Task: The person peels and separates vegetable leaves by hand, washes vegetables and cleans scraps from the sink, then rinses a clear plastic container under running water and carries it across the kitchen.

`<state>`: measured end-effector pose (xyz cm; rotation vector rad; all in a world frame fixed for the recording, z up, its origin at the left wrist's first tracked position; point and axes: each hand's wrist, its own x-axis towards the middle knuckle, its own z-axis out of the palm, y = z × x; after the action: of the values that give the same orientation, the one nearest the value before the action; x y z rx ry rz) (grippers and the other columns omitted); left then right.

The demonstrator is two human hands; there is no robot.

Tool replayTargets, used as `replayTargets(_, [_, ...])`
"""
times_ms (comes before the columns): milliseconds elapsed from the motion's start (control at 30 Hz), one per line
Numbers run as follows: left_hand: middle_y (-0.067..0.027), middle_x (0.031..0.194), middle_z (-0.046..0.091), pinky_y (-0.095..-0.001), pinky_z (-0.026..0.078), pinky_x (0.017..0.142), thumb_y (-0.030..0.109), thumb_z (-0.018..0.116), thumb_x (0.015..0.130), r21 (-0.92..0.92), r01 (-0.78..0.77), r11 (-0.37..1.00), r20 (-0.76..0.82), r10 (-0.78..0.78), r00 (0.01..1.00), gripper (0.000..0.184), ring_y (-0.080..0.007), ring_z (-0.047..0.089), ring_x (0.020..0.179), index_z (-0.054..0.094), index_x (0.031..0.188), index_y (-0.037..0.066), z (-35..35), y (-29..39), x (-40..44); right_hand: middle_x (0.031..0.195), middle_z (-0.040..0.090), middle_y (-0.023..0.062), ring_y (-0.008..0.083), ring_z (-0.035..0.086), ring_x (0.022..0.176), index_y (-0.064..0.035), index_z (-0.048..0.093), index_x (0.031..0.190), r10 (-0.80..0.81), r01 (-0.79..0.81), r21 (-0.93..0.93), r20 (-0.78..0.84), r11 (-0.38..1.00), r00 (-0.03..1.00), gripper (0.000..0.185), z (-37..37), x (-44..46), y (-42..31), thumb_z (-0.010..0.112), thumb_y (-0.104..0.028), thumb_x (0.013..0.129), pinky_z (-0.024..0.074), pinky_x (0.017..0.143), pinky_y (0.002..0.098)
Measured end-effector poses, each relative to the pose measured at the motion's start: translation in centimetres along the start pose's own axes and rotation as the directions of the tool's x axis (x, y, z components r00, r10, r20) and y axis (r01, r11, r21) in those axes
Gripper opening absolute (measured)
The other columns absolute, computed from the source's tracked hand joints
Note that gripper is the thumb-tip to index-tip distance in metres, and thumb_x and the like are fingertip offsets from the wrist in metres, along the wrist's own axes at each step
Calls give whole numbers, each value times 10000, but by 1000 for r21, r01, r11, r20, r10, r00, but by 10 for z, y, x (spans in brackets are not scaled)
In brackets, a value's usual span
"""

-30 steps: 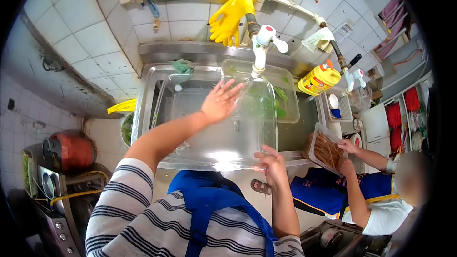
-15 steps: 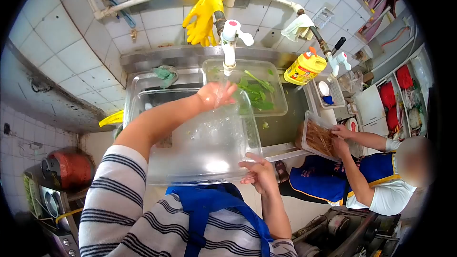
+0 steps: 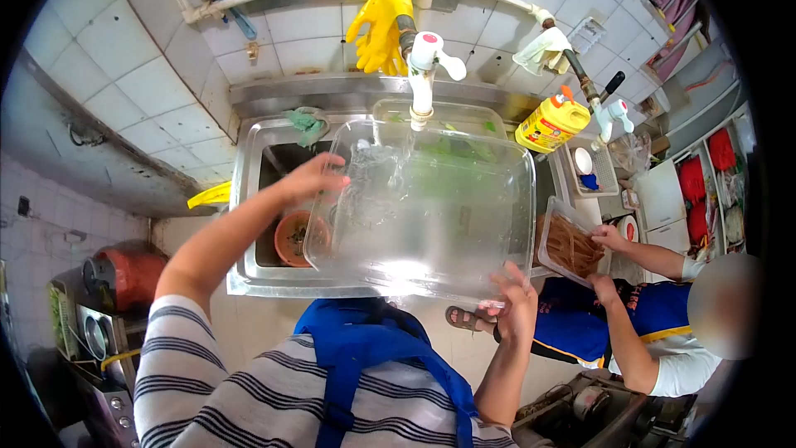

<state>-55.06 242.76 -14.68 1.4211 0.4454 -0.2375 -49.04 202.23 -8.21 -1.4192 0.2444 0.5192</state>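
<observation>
A large clear plastic tub (image 3: pixel 390 224) is held over the sink, under the running tap (image 3: pixel 422 95); water splashes on its far left part. My right hand (image 3: pixel 514 294) grips its near right corner, thumb and fingers around the rim. By the tub's far left edge is my left hand (image 3: pixel 319 178), fingers stretched out and apart; whether they touch the rim is unclear. Behind the tub, partly hidden, a second clear tub (image 3: pixel 394 108) with green leaves (image 3: pixel 464 158) shows through the plastic. An orange-brown bowl (image 3: pixel 292 239) sits in the left basin.
At right a co-worker's hands (image 3: pixel 609 241) hold a container of brown strips (image 3: pixel 572 241). A yellow bottle (image 3: pixel 551 123) stands behind the sink. Yellow gloves (image 3: pixel 381 25) hang on the pipe. A green cloth (image 3: pixel 307 126) lies on the sink's back left edge.
The tub has shifted right and away from me, uncovering the left basin and bowl. My left hand has left the water stream and moved left to the tub's edge. My right hand has moved right.
</observation>
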Motion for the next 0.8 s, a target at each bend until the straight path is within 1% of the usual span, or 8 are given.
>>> replayTargets(33, [-154, 1125, 479, -395, 421, 842, 222, 632, 764, -282, 44, 958, -21, -52, 998, 619, -242, 505, 995, 300, 1253, 35, 21, 6, -23, 948, 573, 239, 223, 559, 446, 87, 353, 1195, -3, 3, 0, 3, 1000, 1000, 553, 3, 2, -1, 534, -87, 702, 442, 360, 252])
replayTargets(100, [-139, 1133, 476, -436, 414, 863, 264, 533, 830, -576, 179, 798, 219, -61, 974, 515, -261, 508, 1002, 307, 1252, 72, 25, -22, -33, 960, 571, 224, 218, 549, 433, 82, 363, 1191, -35, 35, 25, -14, 999, 999, 552, 10, 5, -4, 543, -91, 699, 437, 354, 249])
replayTargets(200, [-123, 1033, 513, -409, 413, 863, 294, 491, 851, -572, 138, 808, 158, -56, 986, 508, -252, 503, 1018, 295, 1268, 80, 41, -39, -49, 970, 573, 208, 210, 549, 433, 76, 372, 1192, -76, 76, -97, 5, 992, 997, 555, 14, 3, -22, 549, -130, 707, 414, 352, 226])
replayTargets(300, [-146, 1039, 521, -393, 415, 859, 316, 492, 845, -546, 88, 833, 102, -38, 994, 548, -263, 529, 975, 274, 1284, 72, 42, -41, -57, 978, 575, 196, 207, 560, 445, 73, 372, 1198, -91, 87, -163, -15, 983, 996, 569, 21, 6, -31, 547, -177, 717, 381, 348, 200])
replayTargets(367, [-167, 1037, 538, -379, 417, 853, 334, 498, 834, -502, 5, 865, -89, -57, 994, 605, -277, 551, 937, 238, 1305, 57, 21, -39, -63, 989, 569, 196, 204, 580, 486, 56, 391, 1190, -82, 92, -169, 63, 981, 995, 565, 42, 12, -24, 564, -225, 732, 411, 373, 206])
replayTargets(500, [-169, 1004, 560, -382, 449, 790, 332, 504, 824, -301, -117, 946, -346, 6, 938, 626, -287, 576, 872, 235, 1308, 41, -33, -4, -118, 1100, 476, 216, 293, 622, 664, 34, 303, 1251, 141, -132, -50, 437, 990, 889, 583, 81, 37, 7, 589, -163, 783, 532, 558, 299])
replayTargets(700, [-134, 886, 588, -271, 490, 626, 137, 495, 839, -137, -346, 928, -702, 156, 695, 504, -197, 594, 718, 292, 1281, 4, -65, 36, -185, 1244, 321, 227, 361, 573, 881, 15, 228, 1282, 290, -332, -54, 632, 942, 719, 598, 156, 76, 29, 563, -114, 803, 508, 729, 383])
replayTargets(800, [-98, 904, 592, -271, 466, 686, 158, 511, 840, 108, -349, 931, -782, 297, 548, 479, -153, 567, 742, 352, 1267, 10, -62, 52, -205, 1247, 312, 224, 376, 544, 942, 9, 221, 1281, 359, -375, -118, 638, 920, 681, 585, 191, 92, 37, 550, -89, 808, 498, 753, 413])
